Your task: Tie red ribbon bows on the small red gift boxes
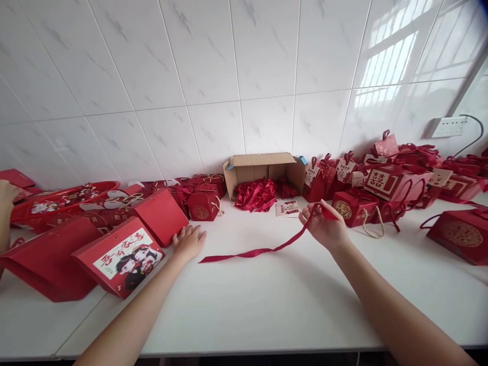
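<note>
My right hand (326,223) pinches one end of a dark red ribbon (263,251), lifted a little above the white table. From there the ribbon trails left and down, its cut tip lying on the tabletop. My left hand (189,243) rests with its fingers stretched out beside a plain red box (162,217), its fingertips near the box's right edge. Left of that hand stands a red gift box (127,256) with a printed couple and lettering on its front. A white card (287,208) with red characters lies behind my right hand.
An open cardboard carton (263,160) of red ribbons (255,194) stands against the tiled wall. Small red boxes (204,204) crowd the left; more gift boxes (396,182) are piled right. A red basin (110,187) and another person's arm (5,213) are far left.
</note>
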Demonstrator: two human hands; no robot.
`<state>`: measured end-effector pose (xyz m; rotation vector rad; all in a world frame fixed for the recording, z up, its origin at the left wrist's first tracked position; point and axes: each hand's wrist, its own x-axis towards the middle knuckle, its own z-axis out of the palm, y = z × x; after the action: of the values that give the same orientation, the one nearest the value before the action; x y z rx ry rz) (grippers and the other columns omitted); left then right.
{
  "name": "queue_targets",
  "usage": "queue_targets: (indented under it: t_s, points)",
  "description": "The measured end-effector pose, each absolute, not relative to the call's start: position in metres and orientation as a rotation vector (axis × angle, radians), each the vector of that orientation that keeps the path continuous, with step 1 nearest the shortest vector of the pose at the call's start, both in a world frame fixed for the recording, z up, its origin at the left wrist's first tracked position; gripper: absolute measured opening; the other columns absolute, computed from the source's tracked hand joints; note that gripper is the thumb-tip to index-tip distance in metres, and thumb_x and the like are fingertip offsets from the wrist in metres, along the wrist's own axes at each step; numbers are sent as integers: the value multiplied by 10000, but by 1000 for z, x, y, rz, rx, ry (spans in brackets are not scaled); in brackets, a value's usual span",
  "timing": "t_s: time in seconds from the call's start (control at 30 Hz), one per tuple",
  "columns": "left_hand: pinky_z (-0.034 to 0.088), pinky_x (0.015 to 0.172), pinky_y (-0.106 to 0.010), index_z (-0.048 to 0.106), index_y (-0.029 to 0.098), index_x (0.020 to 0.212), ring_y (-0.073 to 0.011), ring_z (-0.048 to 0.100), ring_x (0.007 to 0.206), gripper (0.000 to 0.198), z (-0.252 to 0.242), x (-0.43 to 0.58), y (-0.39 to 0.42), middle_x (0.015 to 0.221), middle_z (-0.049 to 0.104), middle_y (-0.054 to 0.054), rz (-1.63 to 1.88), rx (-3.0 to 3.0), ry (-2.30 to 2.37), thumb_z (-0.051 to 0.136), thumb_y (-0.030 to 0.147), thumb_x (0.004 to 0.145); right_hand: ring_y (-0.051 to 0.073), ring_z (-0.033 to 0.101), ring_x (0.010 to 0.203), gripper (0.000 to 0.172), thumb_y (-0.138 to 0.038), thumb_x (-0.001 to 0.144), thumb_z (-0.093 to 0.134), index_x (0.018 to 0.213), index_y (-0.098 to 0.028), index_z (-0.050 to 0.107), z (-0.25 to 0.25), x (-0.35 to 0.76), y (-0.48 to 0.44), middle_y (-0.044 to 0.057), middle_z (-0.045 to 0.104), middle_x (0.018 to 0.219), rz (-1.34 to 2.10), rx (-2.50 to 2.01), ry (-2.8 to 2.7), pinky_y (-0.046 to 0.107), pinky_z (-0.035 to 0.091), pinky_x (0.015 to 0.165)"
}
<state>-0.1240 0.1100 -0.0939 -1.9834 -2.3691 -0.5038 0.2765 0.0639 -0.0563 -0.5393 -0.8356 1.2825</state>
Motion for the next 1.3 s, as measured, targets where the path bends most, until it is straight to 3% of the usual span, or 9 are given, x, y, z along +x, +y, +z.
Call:
queue_targets:
  t_s: [0.13, 0.23, 0.33, 0.4, 0.6, 0.8, 0.97, 1.1, 1.3]
  points:
    - [232, 1008, -643, 463, 134, 1301, -442, 273, 1352, 577, -91, -122, 111, 1421, 412, -246, -611, -1770, -2518, 408, 474, 837, 162, 538, 629, 317, -531, 788, 535, 767, -238, 653, -55, 279, 64, 47, 634, 801, 1240, -546, -834, 336, 487, 598]
    - [323, 1015, -548, 298, 78, 1409, -399, 304, 1353, 741, -77, -113, 118, 1448, 354, -268, -736, -1773, -2507, 439, 508, 822, 123, 478, 557, 246, -409, 751, 577, 896, -232, 665, -58, 279, 67, 46, 644, 867, 1240, -597, -693, 281, 433, 481]
    - [338, 1049, -452, 115, 68, 1472, -362, 266, 1384, 934, -60, -102, 131, 1510, 230, -256, -866, -1805, -2449, 493, 573, 782, 82, 416, 485, 204, -281, 663, 673, 861, -243, 641, -65, 277, 71, 0, 627, 782, 1197, -665, -571, 231, 376, 413]
    - [319, 1058, -483, 75, 106, 1484, -394, 228, 1391, 982, -51, -96, 141, 1528, 167, -249, -946, -1776, -2440, 497, 621, 762, 63, 390, 451, 220, -248, 629, 712, 831, -247, 626, -70, 276, 73, -26, 607, 727, 1181, -706, -562, 214, 348, 390]
    - [226, 1046, -624, 358, 210, 1392, -488, 220, 1351, 786, -48, -86, 158, 1513, 145, -221, -1156, -1741, -2403, 526, 622, 744, 45, 338, 414, 302, -158, 560, 694, 856, -220, 680, -70, 271, 69, -33, 584, 690, 1176, -841, -671, 217, 269, 369]
    - [359, 1039, -457, 503, 256, 1199, -318, 436, 1256, 537, -54, -82, 141, 1344, 374, -117, -1404, -2067, -2142, 622, 441, 709, 81, 465, 507, 197, -277, 648, 739, 830, -199, 740, -59, 256, 56, 2, 635, 724, 1206, -971, -844, 241, 361, 483]
    - [455, 931, -397, 399, 246, 1276, -261, 539, 1143, 623, -59, -58, 101, 1279, 519, -103, -1496, -2800, -1736, 626, 365, 709, 185, 614, 824, 257, -429, 686, 739, 824, -212, 747, -51, 246, 44, 50, 702, 883, 1180, -1006, -1007, 283, 458, 721]
    - [402, 979, -434, 361, 250, 1308, -280, 506, 1162, 670, -60, -35, 72, 1310, 506, -108, -1484, -3287, -1387, 614, 318, 692, 181, 619, 805, 296, -478, 733, 693, 829, -201, 735, -48, 240, 35, 44, 696, 801, 1192, -1005, -1136, 285, 460, 748]
    - [386, 985, -449, 415, 234, 1287, -315, 437, 1205, 671, -59, -21, 59, 1313, 452, -102, -1488, -3296, -1349, 555, 323, 638, 171, 589, 725, 300, -482, 753, 669, 682, -191, 697, -46, 239, 27, 31, 671, 712, 1094, -956, -1294, 299, 452, 728]
